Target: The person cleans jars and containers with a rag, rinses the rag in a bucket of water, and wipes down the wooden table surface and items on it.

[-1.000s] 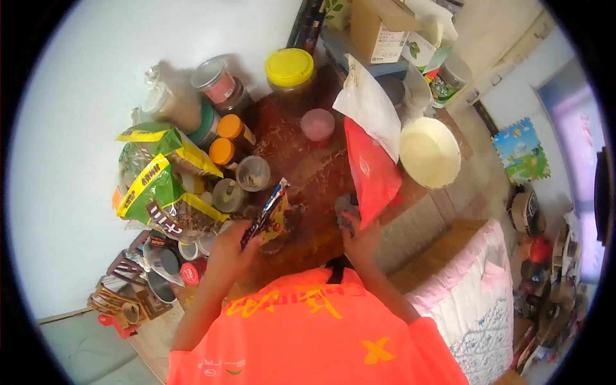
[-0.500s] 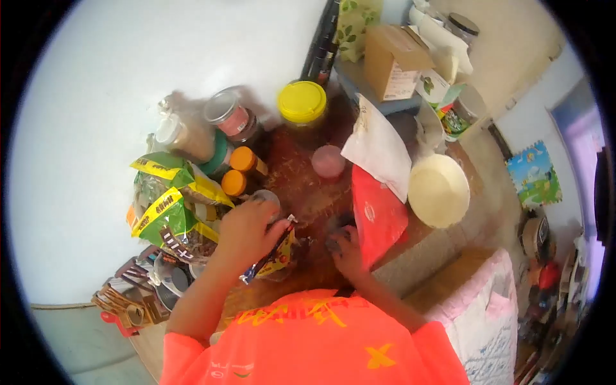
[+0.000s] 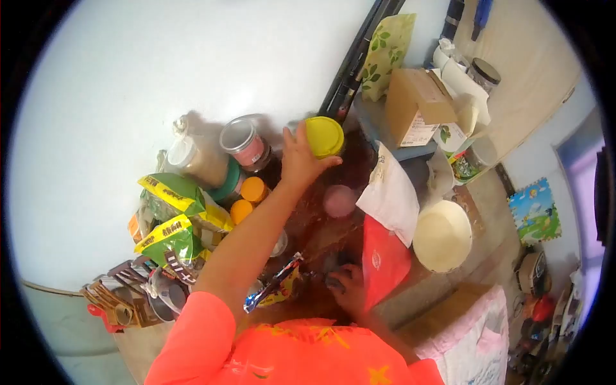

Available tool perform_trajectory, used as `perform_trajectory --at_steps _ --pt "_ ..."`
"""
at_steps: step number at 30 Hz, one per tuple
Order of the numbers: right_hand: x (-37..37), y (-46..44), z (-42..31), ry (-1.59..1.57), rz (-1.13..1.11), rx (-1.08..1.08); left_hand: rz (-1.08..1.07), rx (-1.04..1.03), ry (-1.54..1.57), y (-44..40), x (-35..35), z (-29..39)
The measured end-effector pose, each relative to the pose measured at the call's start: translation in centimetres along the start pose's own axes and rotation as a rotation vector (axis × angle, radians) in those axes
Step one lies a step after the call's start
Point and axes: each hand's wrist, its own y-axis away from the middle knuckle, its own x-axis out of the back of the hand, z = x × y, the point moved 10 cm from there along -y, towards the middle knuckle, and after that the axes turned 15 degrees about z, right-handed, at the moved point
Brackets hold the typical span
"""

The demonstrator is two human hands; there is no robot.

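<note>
My left hand [image 3: 301, 157] reaches to the back of the table, fingers spread at the left and front of a jar with a yellow lid [image 3: 325, 136]. Its thumb points right, across the jar's front; I cannot tell whether the hand bears on the jar. Low on the table, my right hand [image 3: 348, 287] is curled over a small dark grey thing [image 3: 333, 281], perhaps a cloth, mostly hidden by the fingers. Just right of that hand stands a red and white bag [image 3: 385, 260]. A shiny snack packet [image 3: 276, 292] lies below my left forearm.
A pink-lidded container [image 3: 339, 201] stands mid-table. Left are orange-capped bottles [image 3: 254, 190], a silver-lidded jar [image 3: 239, 136], a white-lidded jar [image 3: 186, 154] and green-yellow food bags [image 3: 170, 237]. At right are a cream bowl [image 3: 443, 236] and a cardboard box [image 3: 416, 106].
My left hand has left the small clear container by the packet and moved up and away to the yellow-lidded jar. My right hand stays beside the red bag. The view has shifted.
</note>
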Motion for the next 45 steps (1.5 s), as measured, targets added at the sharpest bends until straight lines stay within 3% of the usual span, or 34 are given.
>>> perform_trajectory --at_steps 8,10,17,23,32,34,38,40,44,45 --pt "0.2 0.4 0.5 -0.039 0.087 0.02 0.014 0.092 0.159 -0.2 -0.5 -2.0" --pt "0.1 0.5 0.7 -0.022 0.093 0.024 0.176 0.217 0.231 -0.2 1.1 -4.3" --pt "0.7 0.2 -0.3 -0.001 0.11 0.045 0.273 0.078 0.294 -0.2 9.2 -1.2" --pt "0.5 0.6 -0.1 0.065 0.133 0.134 0.218 0.377 0.609 0.8 15.8 -1.0" --pt "2.9 2.2 -1.1 -0.059 0.053 -0.086 0.177 0.421 1.019 3.6 21.3 -0.6" --pt "3.5 3.6 -2.1 -0.295 -0.029 -0.378 0.181 0.426 1.064 4.3 22.2 -0.5" --pt "5.2 5.2 -4.7 -0.358 -0.116 -0.423 0.167 0.449 1.147 5.5 23.5 -0.1" --pt "6.9 5.1 -7.2 -0.576 -0.059 -0.447 0.166 0.448 1.167 6.1 24.1 0.0" --pt "12.3 4.5 -9.3 -0.698 0.043 -0.439 0.125 0.421 1.203 7.1 25.2 0.6" --pt "14.4 3.8 -11.7 -0.779 0.074 -0.354 0.128 0.419 1.208 7.4 25.6 0.5"
